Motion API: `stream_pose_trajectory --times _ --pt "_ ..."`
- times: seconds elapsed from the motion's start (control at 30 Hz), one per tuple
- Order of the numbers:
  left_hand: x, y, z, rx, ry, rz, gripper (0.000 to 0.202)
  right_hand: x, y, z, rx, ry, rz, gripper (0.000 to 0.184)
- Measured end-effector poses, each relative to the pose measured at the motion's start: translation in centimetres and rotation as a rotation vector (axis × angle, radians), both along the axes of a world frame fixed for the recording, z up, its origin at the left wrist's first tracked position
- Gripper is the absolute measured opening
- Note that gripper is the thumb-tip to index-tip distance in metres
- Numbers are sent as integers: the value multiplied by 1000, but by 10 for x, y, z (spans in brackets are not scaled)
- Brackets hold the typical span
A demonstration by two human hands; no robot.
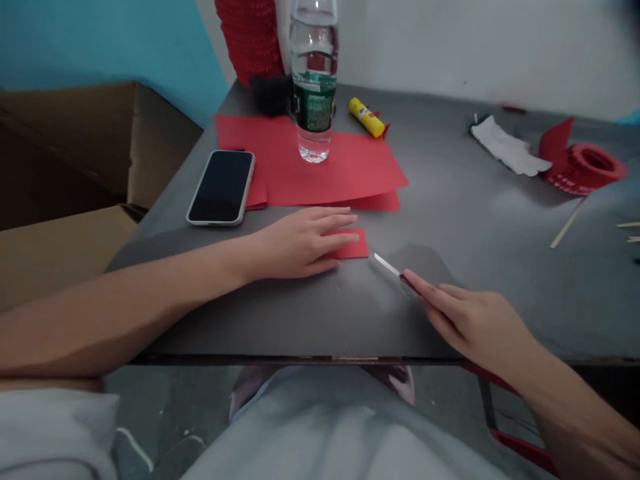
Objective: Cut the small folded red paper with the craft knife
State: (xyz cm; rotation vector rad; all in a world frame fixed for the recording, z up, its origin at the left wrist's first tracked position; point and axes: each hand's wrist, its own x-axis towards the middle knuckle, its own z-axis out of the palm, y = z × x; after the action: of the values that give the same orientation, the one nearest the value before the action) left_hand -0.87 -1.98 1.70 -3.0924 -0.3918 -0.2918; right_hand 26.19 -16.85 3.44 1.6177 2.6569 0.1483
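Note:
My left hand [305, 243] lies flat on a small red piece of paper [355, 245], its fingers stretched out and slightly apart. The right end of the paper shows past the fingertips; the rest is under the hand. In my right hand [465, 313] is a slim knife [387, 265] with a pale narrow blade and a dark red handle, mostly hidden by the fingers. The blade points up and left, its tip just right of the paper and apart from it. Behind my left hand lie larger red sheets [345, 167].
A water bottle [315, 87] stands upright on the red sheets. A phone [223, 187] lies to their left, a yellow glue stick [366, 118] behind. At the right are a red roll [590, 167], a white glove-like cloth [510, 147] and a thin stick [567, 223]. A cardboard box [165, 153] stands left.

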Motion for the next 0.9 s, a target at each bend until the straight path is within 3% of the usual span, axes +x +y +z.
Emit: stream_pose_trajectory --times 0.07,0.17,0.27,0.9 --pt "3 2 -7 -71 -4 -49 48 0 -3 -3 11 -45 14 43" --pt "11 3 -17 -165 3 27 57 -2 -3 -6 28 -104 45 43" --pt "17 3 -21 -208 22 61 54 -8 0 -5 24 -143 58 42" --pt "19 1 -20 -153 67 45 49 -26 6 -11 -24 -238 -54 44"
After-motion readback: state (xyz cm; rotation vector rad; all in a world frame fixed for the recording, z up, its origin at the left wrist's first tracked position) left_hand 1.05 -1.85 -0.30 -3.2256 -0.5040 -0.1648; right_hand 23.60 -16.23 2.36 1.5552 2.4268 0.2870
